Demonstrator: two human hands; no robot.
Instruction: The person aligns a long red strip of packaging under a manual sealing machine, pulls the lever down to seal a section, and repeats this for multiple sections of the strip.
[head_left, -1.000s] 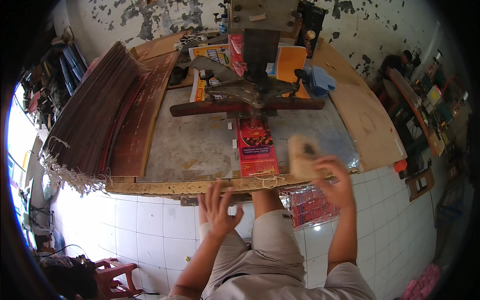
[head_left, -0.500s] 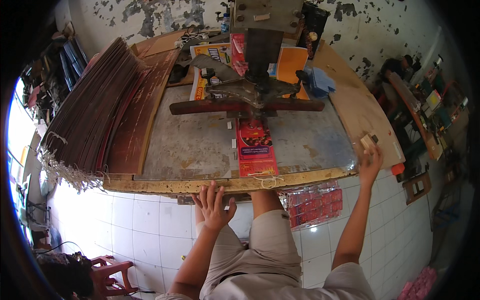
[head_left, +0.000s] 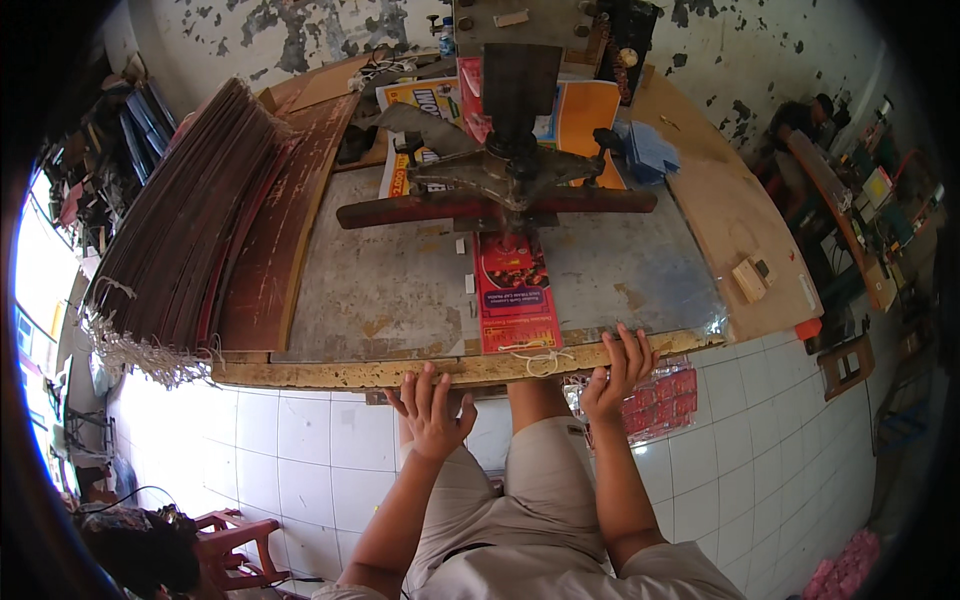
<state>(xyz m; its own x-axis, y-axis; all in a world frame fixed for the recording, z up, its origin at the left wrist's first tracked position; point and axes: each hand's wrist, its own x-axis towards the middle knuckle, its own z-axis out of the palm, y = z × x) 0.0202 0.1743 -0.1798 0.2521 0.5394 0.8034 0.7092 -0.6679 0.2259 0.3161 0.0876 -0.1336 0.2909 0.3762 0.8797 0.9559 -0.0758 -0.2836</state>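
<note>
Two hands are at the front edge of the tabletop [head_left: 330,373]. The left hand [head_left: 433,415] has its fingers spread, their tips at the wooden rim; the right hand [head_left: 618,375] is also open, fingers a little apart and bent over the rim, just beside a white string [head_left: 543,358]. One red printed strip [head_left: 517,300] lies between and beyond the hands, its near end by the rim with the string, its far part running beneath a dark metal press [head_left: 515,175]. It carries a food picture, pale lettering on a purple panel and yellow lettering on red near the string.

Two small white tabs [head_left: 469,284] lie in a row left of the strip. One wooden block [head_left: 752,277] sits on the right side of the tabletop, well apart from the right hand. Behind the press, a yellow sheet [head_left: 415,93] bears large dark-blue lettering, next to an orange panel [head_left: 585,125]. One stack of dark boards [head_left: 190,220], packed too tightly to count, leans at the left, with white strings hanging from its near end. Red packets [head_left: 660,405] in clear plastic lie below the rim, beyond the right hand; their printing is too small to read, their number unclear
</note>
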